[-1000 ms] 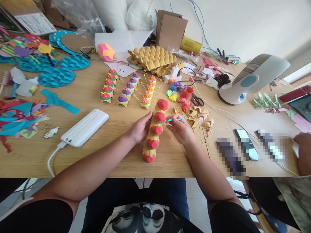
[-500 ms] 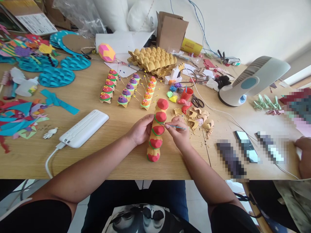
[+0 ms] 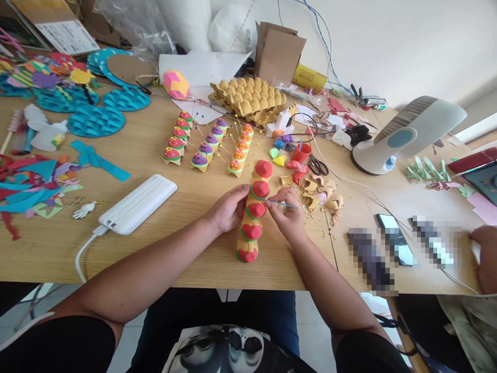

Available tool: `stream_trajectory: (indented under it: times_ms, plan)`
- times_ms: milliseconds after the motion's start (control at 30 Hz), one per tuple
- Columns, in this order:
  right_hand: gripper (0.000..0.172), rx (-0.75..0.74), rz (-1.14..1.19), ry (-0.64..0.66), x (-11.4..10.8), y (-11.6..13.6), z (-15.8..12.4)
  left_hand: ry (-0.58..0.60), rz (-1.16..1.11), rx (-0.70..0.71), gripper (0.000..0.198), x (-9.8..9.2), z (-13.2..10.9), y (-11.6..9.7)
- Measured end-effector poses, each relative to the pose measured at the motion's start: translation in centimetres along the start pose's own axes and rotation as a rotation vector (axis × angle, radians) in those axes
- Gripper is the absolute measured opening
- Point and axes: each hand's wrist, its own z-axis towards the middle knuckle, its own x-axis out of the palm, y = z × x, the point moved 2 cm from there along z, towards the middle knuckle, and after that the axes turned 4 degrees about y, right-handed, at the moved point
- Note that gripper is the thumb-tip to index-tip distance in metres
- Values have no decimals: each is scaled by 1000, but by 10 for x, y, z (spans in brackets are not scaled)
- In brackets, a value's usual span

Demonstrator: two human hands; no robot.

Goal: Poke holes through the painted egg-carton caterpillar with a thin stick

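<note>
A strip of egg carton (image 3: 252,232) with several red-capped, green-edged bumps stands lengthwise before me on the table. My left hand (image 3: 232,208) grips its left side near the second and third bumps, fingertips partly hidden behind it. Between the thumb and fingers of my right hand (image 3: 288,211) is a thin blue stick-like tool (image 3: 285,204), its tip at the carton's right side between the second and third bumps. Beyond it stand three finished-looking carton strips: red (image 3: 178,135), purple (image 3: 209,145) and orange (image 3: 243,147), with pins stuck in or near them.
To the left lie a white power bank (image 3: 137,203) and coloured paper scraps (image 3: 33,189). Right of the strip are carton offcuts (image 3: 310,191), scissors (image 3: 318,165), a red cup (image 3: 301,153), a fan (image 3: 407,132) and a phone (image 3: 395,239). Another person's hand (image 3: 485,254) rests at the far right.
The view has shifted slightly, so most things sit a little further right. Both hands keep their hold, and the tool's tip stays at the gap between the second and third bumps.
</note>
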Motion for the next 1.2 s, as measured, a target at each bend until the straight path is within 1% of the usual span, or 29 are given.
stream_trajectory:
  times_ms: [100,200,367,567,1200]
  plan:
    - [14,-23,36,18,0,1,-1,-9,-4,0,22,0,0,0]
    - [16,-5,60,-5,-1,0,-2,2,-9,-3,24,0,0,-1]
    - [10,24,52,-3,1,-4,-3,19,-14,1,21,-1,0,0]
    - [4,-30,33,-16,1,-3,-4,45,5,2,18,-2,0,1]
    - [4,-93,-83,-27,-2,-2,-3,60,37,-12,23,-1,-1,-1]
